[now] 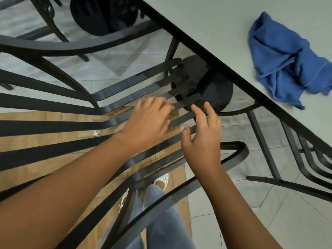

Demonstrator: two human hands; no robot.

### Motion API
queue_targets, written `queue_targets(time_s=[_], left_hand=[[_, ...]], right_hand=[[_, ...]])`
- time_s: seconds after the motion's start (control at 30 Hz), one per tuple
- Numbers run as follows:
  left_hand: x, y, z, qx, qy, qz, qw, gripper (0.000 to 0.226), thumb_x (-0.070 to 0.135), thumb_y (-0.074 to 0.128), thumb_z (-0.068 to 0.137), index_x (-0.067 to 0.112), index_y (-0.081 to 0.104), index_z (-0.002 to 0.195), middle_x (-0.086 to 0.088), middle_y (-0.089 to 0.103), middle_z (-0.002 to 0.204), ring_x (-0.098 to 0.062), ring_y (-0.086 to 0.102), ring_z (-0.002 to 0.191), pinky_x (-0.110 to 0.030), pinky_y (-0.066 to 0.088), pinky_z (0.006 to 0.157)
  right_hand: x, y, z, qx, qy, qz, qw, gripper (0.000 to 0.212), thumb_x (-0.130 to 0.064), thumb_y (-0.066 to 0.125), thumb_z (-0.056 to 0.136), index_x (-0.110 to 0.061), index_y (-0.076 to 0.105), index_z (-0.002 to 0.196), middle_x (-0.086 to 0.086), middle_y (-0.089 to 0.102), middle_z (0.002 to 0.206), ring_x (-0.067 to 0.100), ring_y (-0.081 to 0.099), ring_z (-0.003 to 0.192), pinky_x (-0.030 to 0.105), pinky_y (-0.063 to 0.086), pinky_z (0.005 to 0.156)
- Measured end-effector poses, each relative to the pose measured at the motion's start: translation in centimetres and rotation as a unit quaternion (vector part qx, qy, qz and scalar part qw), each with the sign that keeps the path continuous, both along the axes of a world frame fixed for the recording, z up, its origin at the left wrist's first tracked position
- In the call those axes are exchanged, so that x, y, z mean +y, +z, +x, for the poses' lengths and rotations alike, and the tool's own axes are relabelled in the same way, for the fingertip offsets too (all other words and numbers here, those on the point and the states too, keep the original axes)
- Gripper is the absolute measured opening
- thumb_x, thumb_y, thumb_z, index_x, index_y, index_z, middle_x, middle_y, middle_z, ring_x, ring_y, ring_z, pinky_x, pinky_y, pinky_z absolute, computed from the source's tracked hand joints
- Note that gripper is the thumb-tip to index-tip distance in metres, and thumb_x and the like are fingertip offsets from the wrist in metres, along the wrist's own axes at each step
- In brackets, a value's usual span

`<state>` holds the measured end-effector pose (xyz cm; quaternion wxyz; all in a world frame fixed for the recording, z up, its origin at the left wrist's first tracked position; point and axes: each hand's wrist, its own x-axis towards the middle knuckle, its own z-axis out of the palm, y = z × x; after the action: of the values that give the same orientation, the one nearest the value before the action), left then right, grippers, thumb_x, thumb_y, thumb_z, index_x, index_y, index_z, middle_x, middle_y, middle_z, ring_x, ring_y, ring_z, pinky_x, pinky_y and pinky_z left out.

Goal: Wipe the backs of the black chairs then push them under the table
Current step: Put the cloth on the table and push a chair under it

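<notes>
The black slatted metal chair stood just before you, its round seat partly under the grey worktop; it looked stiff, probably heavy, best gripped by the curved top rail. Your left hand lay loosely spread over the slats; your right hand hovered open beside it, and neither held the crumpled blue cloth on the worktop.

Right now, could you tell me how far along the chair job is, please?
The cloth lies crumpled on the table, in neither hand, so wiping here looks finished or paused. In hand: the left hand and right hand are open at the chair back, seat partly under. Left: finish pushing; another chair is visible beyond.
</notes>
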<state>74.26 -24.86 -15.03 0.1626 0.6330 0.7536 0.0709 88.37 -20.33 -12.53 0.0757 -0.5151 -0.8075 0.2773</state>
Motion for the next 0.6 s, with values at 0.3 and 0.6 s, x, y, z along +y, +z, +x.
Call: queue_targets(time_s=[0.3,0.6], left_hand=[[-3.9,-1.4,-3.1,0.042,-0.108,-0.084,0.990,0.041,0.033,0.037,0.097,0.019,0.040,0.135,-0.003,0.038,0.139,-0.021,0.035,0.129,-0.040,0.027,0.106],[-6.5,-0.7,-6.9,0.101,-0.210,-0.129,0.964,0.039,0.037,0.036,0.096,0.019,0.040,0.131,-0.006,0.040,0.136,-0.024,0.038,0.125,-0.043,0.029,0.101]], right_hand=[[-3.7,-1.9,-2.2,-0.108,0.028,-0.089,0.990,0.057,-0.023,0.049,0.094,-0.019,0.026,0.146,0.007,0.018,0.154,0.022,0.017,0.140,0.036,0.018,0.113],[-10.1,-2.1,-5.5,-0.139,-0.040,-0.126,0.981,0.058,-0.024,0.047,0.094,-0.017,0.024,0.147,0.008,0.022,0.151,0.026,0.022,0.136,0.037,0.022,0.109]])
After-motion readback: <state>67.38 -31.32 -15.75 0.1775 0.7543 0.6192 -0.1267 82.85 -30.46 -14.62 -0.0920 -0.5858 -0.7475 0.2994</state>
